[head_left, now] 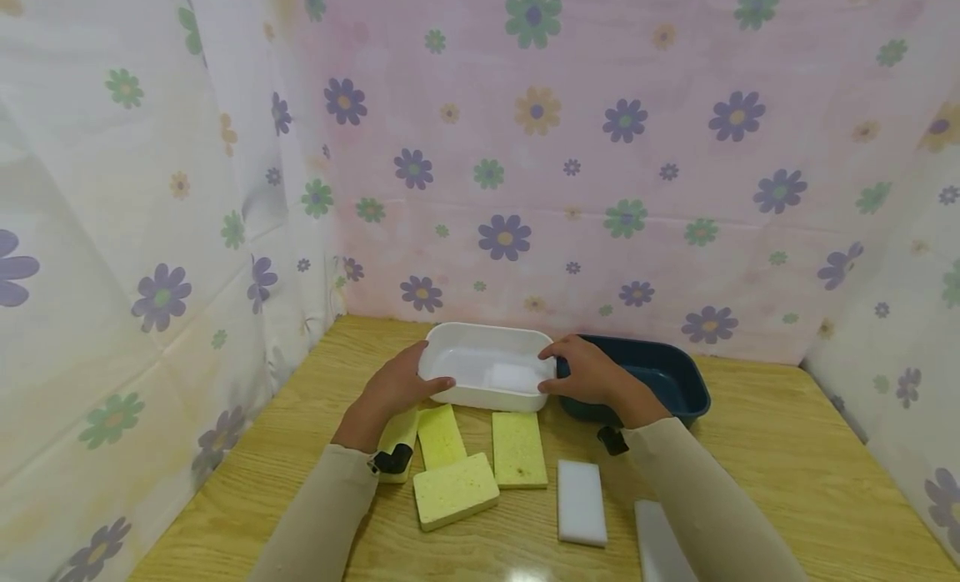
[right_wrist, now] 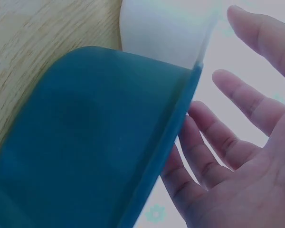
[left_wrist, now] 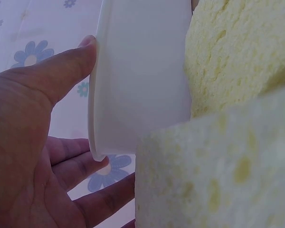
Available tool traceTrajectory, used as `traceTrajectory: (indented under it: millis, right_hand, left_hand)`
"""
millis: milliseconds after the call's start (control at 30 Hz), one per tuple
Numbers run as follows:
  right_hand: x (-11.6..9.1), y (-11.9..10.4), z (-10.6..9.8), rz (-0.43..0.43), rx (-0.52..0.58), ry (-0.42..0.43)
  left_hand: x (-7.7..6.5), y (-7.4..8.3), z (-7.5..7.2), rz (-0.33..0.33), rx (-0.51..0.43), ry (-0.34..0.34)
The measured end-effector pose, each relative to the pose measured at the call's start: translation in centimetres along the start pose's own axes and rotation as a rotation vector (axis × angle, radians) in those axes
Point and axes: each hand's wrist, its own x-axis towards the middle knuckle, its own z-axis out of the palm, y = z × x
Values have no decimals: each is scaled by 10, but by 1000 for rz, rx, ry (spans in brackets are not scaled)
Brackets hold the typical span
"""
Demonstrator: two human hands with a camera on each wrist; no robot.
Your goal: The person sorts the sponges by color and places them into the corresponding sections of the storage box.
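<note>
A white plastic container stands at the far side of the table with a white sponge block inside it. My left hand grips its left end. In the left wrist view the thumb lies against the rim and a fingertip shows at the corner. My right hand is at the container's right end, over the left edge of a dark blue container. Seen from the right wrist, its fingers are spread and slightly bent, near the white rim.
Several yellow sponges lie in front of the white container, one nearer the front and one partly behind the left wrist. Two white sponge blocks lie at the front right, one partly under the right sleeve. Flowered cloth surrounds the wooden table.
</note>
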Motion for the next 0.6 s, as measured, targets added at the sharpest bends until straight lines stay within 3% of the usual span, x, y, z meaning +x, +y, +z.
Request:
traceTrajectory:
  millis: [300,600]
  right_hand:
    - [-12,2,-8,-78,20,74]
    - [-40,-2,-15,-120,76,139]
  left_hand:
    - [-1,2,-3,2,-8,-9]
    - [0,1,-1,-8,-7,-13]
